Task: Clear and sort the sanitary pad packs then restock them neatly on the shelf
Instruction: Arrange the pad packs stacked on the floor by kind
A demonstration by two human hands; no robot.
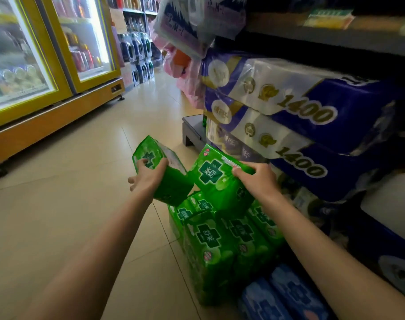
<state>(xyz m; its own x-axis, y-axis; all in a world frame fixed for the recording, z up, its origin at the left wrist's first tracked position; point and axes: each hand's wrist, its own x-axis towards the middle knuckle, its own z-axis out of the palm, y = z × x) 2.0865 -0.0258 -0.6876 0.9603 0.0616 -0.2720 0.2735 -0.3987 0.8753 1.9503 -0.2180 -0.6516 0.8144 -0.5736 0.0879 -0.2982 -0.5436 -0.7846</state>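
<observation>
Blue pad packs [287,296], soft and glossy, lie lowest in view on the floor beside the shelf. Just beyond them stands a stack of green pad packs [220,241], squarish plastic pillows with a dark green cross printed on each, resting on the pale tiled floor [69,204] against the base of the shelving.

Above that stack the person holds one pack in each hand. The left hand [148,176] grips a green pack [159,167] from the near side, fingers curled over its top edge, the pack tilted and lifted clear of the pile. The right hand [257,179] pinches the crinkled top of a second green pack [217,179], fingers clamped on the wrapper; this pack sits on or just above the stack, and I cannot tell which. The two held packs nearly touch at their corners.

To the right, bulky tissue bundles [300,107] in shiny blue and white film marked 1400 are stacked on the lower shelf. Across the aisle stands a yellow-framed drinks fridge [58,54] with glass doors.
</observation>
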